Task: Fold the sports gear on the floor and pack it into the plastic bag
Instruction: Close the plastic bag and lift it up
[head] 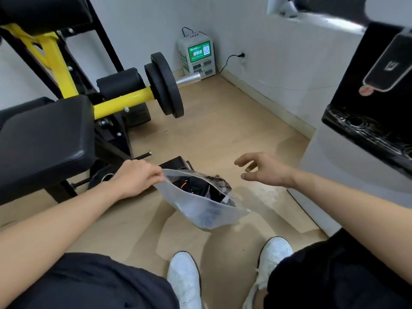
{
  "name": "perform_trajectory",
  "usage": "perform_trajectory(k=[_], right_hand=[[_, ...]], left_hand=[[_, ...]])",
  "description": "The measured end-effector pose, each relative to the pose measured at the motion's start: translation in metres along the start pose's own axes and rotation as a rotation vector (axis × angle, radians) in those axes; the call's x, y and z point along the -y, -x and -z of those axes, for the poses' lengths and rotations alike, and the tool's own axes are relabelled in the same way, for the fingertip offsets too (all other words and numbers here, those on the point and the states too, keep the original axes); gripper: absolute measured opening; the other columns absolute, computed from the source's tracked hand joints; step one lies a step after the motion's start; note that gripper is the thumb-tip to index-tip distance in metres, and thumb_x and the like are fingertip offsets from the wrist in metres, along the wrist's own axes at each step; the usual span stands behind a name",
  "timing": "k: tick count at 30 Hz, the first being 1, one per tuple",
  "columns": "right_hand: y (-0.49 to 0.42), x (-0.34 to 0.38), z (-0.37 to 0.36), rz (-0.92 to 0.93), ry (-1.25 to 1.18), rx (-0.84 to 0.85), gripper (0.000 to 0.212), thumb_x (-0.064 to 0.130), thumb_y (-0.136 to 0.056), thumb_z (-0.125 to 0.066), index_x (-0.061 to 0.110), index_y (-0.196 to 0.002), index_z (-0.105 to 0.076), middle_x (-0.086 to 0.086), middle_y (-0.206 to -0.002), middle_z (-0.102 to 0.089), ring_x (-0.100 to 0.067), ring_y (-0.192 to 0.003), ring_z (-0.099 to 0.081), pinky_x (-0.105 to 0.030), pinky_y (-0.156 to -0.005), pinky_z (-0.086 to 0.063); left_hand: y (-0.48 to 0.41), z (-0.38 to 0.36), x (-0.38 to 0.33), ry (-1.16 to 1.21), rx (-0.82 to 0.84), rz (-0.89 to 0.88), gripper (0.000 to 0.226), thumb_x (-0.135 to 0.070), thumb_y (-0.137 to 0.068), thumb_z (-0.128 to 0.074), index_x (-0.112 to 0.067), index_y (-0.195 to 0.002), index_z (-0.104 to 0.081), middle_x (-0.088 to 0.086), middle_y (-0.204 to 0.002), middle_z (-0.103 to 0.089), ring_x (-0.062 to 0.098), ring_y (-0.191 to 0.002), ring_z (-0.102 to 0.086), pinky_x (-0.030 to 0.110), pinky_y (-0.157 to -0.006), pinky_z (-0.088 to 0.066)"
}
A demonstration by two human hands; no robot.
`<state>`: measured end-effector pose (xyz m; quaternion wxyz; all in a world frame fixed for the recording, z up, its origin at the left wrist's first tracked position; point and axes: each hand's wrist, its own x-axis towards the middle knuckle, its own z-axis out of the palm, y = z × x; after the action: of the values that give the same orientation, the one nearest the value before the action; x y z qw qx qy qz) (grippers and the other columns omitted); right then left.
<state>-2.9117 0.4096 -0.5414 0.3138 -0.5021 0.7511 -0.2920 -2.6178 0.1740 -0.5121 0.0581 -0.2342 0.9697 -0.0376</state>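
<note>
A translucent plastic bag (206, 211) hangs above the wooden floor in the middle of the head view, its mouth open upward. Dark sports gear (200, 187) with an orange mark lies bundled inside it. My left hand (136, 177) pinches the bag's left rim and holds it up. My right hand (262, 169) hovers to the right of the bag's mouth, fingers loosely spread, touching nothing.
A yellow and black weight bench (55, 121) with a plate-loaded bar (165, 85) fills the left side. A white charging station (197, 55) stands against the far wall. A black water dispenser (367, 121) juts in at right. My white shoes (185, 279) are below the bag.
</note>
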Motion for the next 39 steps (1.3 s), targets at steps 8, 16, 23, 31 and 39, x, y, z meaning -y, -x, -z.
perform_trajectory(k=[8, 16, 23, 31, 39], right_hand=[[0.021, -0.010, -0.036, 0.062, 0.244, -0.073, 0.036, 0.024, -0.072, -0.084, 0.022, -0.106, -0.070, 0.004, -0.098, -0.070, -0.019, -0.092, -0.063, -0.032, -0.081, -0.050], [0.011, -0.011, -0.032, -0.015, -0.135, -0.322, 0.010, 0.011, -0.088, -0.073, 0.012, -0.079, -0.069, -0.005, -0.068, -0.064, -0.017, -0.056, -0.060, -0.017, -0.052, -0.042], [0.010, 0.013, -0.041, 0.066, -0.301, -0.410, 0.008, 0.010, -0.090, -0.071, 0.013, -0.083, -0.070, -0.009, -0.078, -0.069, -0.018, -0.062, -0.064, -0.018, -0.059, -0.049], [0.011, 0.019, -0.033, 0.068, -0.345, -0.488, 0.005, 0.011, -0.088, -0.073, 0.010, -0.083, -0.071, -0.002, -0.070, -0.064, -0.016, -0.061, -0.061, -0.015, -0.059, -0.047], [0.012, 0.026, -0.037, 0.086, -0.343, -0.454, 0.008, 0.011, -0.085, -0.076, 0.014, -0.079, -0.072, 0.003, -0.064, -0.062, -0.014, -0.058, -0.061, -0.019, -0.059, -0.048]], left_hand=[[0.004, 0.008, 0.001, 0.092, -0.065, 0.038, 0.020, -0.050, -0.098, -0.056, -0.040, -0.099, -0.073, -0.019, -0.091, -0.071, 0.012, -0.091, -0.065, 0.032, -0.067, -0.040], [0.006, 0.015, 0.003, 0.090, -0.085, 0.097, 0.020, -0.048, -0.100, -0.057, -0.037, -0.101, -0.074, -0.016, -0.092, -0.073, 0.013, -0.091, -0.066, 0.031, -0.066, -0.035], [0.007, 0.018, 0.005, 0.090, -0.015, 0.083, 0.018, -0.047, -0.099, -0.058, -0.037, -0.101, -0.073, -0.019, -0.092, -0.071, 0.008, -0.090, -0.064, 0.035, -0.077, -0.051], [0.002, 0.021, 0.003, 0.184, 0.043, 0.032, 0.009, -0.043, -0.093, -0.067, -0.041, -0.101, -0.071, -0.023, -0.095, -0.068, 0.003, -0.098, -0.061, 0.034, -0.084, -0.053], [-0.032, 0.052, -0.083, 0.435, -0.286, -0.163, 0.044, -0.063, -0.078, -0.059, -0.033, -0.106, -0.075, -0.020, -0.097, -0.072, 0.005, -0.096, -0.063, 0.031, -0.084, -0.049]])
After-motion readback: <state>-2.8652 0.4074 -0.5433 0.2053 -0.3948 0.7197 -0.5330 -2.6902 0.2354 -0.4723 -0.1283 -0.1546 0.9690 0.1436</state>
